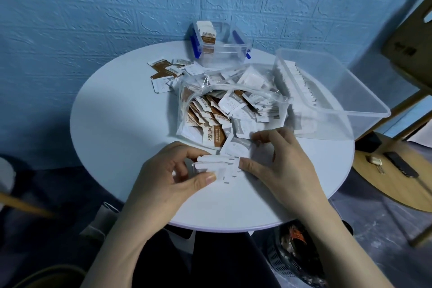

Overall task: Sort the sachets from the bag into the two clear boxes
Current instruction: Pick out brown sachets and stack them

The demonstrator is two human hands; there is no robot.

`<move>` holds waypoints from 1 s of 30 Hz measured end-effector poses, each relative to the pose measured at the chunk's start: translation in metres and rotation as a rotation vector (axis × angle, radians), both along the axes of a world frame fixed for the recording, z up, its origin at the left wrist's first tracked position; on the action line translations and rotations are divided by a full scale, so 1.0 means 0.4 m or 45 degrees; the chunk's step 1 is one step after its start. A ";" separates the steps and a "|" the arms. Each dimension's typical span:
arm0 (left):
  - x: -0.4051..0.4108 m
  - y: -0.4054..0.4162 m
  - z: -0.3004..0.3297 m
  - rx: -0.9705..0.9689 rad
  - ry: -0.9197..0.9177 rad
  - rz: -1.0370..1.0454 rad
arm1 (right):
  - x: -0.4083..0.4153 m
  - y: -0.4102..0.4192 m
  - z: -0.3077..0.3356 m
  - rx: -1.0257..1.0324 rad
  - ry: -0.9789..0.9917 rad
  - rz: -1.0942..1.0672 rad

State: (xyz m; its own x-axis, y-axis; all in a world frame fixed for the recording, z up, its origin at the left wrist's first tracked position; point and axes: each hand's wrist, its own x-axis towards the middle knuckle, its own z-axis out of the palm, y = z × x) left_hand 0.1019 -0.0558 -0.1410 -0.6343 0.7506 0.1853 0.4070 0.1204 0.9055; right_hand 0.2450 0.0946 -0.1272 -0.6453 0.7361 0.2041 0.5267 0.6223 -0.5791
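A clear zip bag [275, 98] lies open in the middle of the round white table [121, 124], full of brown-and-white and grey-and-white sachets. My left hand [173, 175] holds a small stack of white sachets [217, 166] near the table's front. My right hand [278, 159] touches that stack with its thumb, and its fingers pinch a grey-and-white sachet [238, 145] at the bag's mouth. A small clear box with blue clips [222, 54] at the back holds upright brown sachets. A large clear box [346, 93] on the right holds a row of white sachets.
Several loose sachets [168, 72] lie on the table left of the small box. A blue textured wall stands close behind the table. To the right is a wooden stand [397, 170] with small items on its lower board. A dark basket [294, 255] sits under the table edge.
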 end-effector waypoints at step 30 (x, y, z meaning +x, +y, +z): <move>0.004 0.003 0.002 0.096 -0.056 -0.104 | -0.023 -0.026 0.027 0.252 0.377 0.408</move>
